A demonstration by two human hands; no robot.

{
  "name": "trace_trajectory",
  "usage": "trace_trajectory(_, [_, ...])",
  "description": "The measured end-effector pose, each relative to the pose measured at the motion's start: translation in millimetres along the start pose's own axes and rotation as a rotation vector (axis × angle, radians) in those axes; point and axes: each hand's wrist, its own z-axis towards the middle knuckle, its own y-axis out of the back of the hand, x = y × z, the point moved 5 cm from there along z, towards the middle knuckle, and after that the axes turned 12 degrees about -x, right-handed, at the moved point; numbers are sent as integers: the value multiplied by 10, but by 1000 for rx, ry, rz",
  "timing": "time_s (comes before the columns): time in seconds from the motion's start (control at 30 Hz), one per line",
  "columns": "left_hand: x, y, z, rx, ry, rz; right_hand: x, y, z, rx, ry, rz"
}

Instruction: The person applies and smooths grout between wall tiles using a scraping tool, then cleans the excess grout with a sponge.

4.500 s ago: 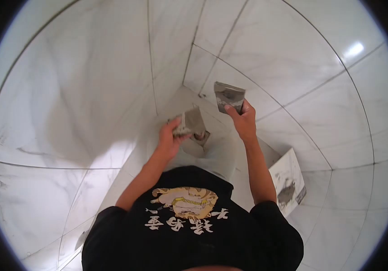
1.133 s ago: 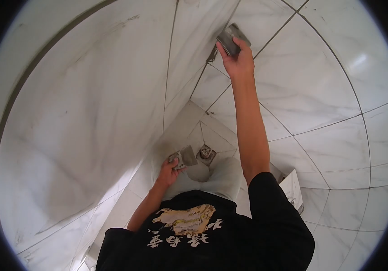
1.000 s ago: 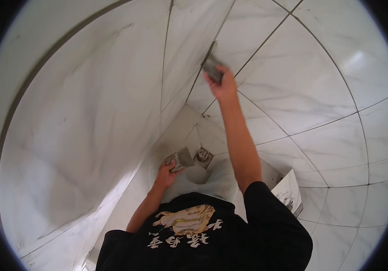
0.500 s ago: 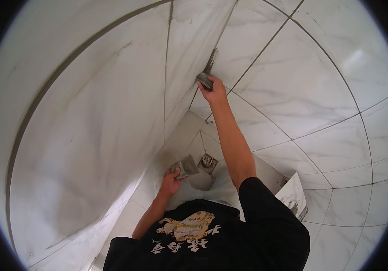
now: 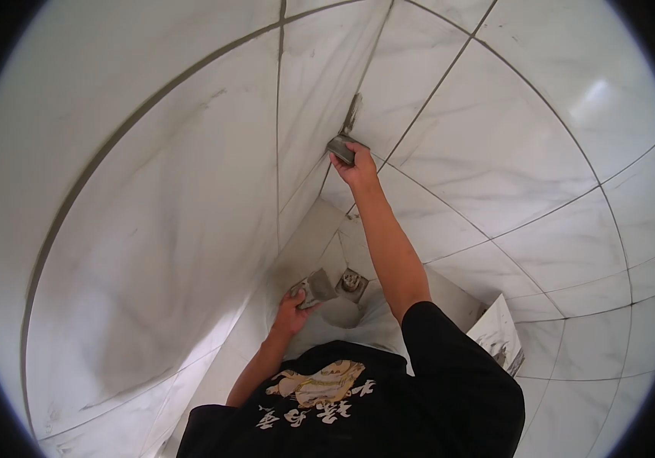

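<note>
Right grip (image 5: 358, 169): flat grey scraper (image 5: 341, 148), glossy marble corner.

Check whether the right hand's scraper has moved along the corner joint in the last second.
Yes. The right hand has drawn the scraper down the wall corner joint, leaving a grey smear above it.

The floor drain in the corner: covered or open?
Covered, as far as shows: the floor drain has a round metal grate seated in the tile. Whether it is clogged is too small to tell.
</note>
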Motion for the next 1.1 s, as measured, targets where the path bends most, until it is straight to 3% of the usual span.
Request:
trace_trajectory(0.33, [39,64,-51,-15,3,19,962,-1054,-949,129,101,120])
trace_trajectory(0.4, [31,39,-54,17,-19,45,1190,-1267,-1345,342,370,47])
trace_trajectory(0.5, [-1,6,-43,-78,-37,41,1255,-1148,-1501,369,389,78])
trace_trajectory(0.7, [-10,-19,-57,1,-10,-24,101,98,-481,18,17,-54])
trace_trajectory(0.77, [-14,0,-67,6,-10,30,-76,258,-187,-13,-4,-54])
trace_trajectory(0.87, [-19,43,-29,-63,-27,37,-126,208,62,-22,-7,-58])
trace_trajectory(1.1, [4,31,-43,-5,-37,20,45,-116,195,-36,-20,58])
